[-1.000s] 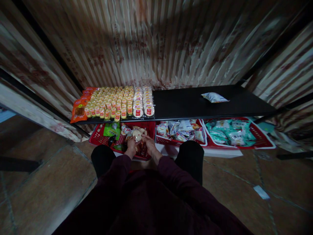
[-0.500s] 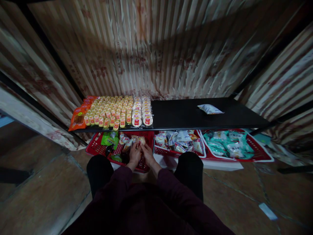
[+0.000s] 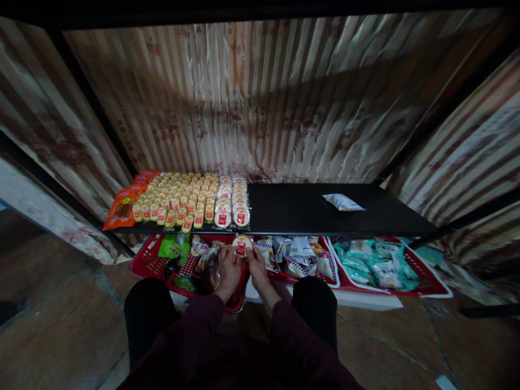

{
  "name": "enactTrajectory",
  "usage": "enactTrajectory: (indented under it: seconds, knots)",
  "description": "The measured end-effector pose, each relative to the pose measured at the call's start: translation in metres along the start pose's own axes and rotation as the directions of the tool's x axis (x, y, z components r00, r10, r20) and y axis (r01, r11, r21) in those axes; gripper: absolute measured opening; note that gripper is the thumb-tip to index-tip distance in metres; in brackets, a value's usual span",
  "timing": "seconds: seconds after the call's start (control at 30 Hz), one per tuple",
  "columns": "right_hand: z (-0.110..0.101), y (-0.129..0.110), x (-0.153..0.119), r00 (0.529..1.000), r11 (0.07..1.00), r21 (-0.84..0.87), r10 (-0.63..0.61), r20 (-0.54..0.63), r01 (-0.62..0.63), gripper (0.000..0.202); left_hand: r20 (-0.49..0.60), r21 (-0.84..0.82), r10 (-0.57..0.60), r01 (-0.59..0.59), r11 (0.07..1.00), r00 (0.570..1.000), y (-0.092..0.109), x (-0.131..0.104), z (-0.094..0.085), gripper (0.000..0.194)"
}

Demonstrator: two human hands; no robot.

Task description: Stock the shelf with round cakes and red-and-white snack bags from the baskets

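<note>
Between both hands I hold a round wrapped cake [image 3: 242, 245], pale with a red label, just in front of the shelf edge. My left hand [image 3: 229, 269] grips its left side, and my right hand [image 3: 257, 267] pinches its right side. Below them is a red basket [image 3: 142, 264] with mixed packets, partly hidden by my left hand. Above, on the black shelf [image 3: 284, 208], two columns of similar round wrapped cakes [image 3: 222, 218] stand in line. Left of those are many small yellow wrapped cakes [image 3: 174, 201] in rows.
Orange packets [image 3: 122, 208] lie at the shelf's left end. One white packet [image 3: 343, 202] lies on its right part. A red basket of white-and-blue packets [image 3: 300, 246] and another of teal packets [image 3: 382, 265] stand below. Black posts [image 3: 91, 103] frame the shelf; striped cloth hangs behind.
Both hands have risen out of the left basket toward the shelf edge, bringing up the round wrapped cake, whose red label now faces me. The view has tilted slightly upward.
</note>
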State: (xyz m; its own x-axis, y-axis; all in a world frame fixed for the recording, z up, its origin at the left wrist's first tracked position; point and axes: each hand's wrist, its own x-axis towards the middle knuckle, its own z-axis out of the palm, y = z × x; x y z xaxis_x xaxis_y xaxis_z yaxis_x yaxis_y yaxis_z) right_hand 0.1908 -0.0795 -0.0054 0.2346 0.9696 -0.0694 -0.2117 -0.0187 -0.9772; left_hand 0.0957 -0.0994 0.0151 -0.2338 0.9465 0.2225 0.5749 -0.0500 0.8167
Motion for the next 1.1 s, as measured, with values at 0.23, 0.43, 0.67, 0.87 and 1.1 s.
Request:
enactTrajectory:
  seconds: [0.23,0.43,0.67,0.87,1.1]
  knots:
    - [-0.012,-0.005,0.017,0.997,0.999,-0.045,0.02,-0.077,-0.023,0.047,0.001,0.025,0.047,-0.047,0.999,0.999,0.011,0.006,0.015,0.031]
    - [-0.016,-0.01,0.02,0.995,0.996,-0.085,-0.006,-0.096,-0.002,0.047,-0.027,0.03,0.062,-0.061,0.998,0.998,0.015,0.007,0.022,0.032]
    - [-0.031,-0.021,0.041,0.996,0.99,-0.139,-0.012,-0.084,0.0,0.044,-0.017,-0.001,0.028,-0.028,1.0,0.999,0.025,0.018,0.044,0.038]
    - [-0.043,-0.033,0.051,0.996,0.981,-0.194,-0.047,-0.074,0.032,0.044,-0.014,-0.064,0.026,-0.026,0.998,1.0,0.034,0.02,0.053,0.042]
    - [-0.068,-0.035,0.038,0.987,0.955,-0.277,-0.137,-0.08,0.11,0.049,0.018,-0.078,0.092,-0.091,0.993,0.996,0.047,0.009,0.058,0.044]
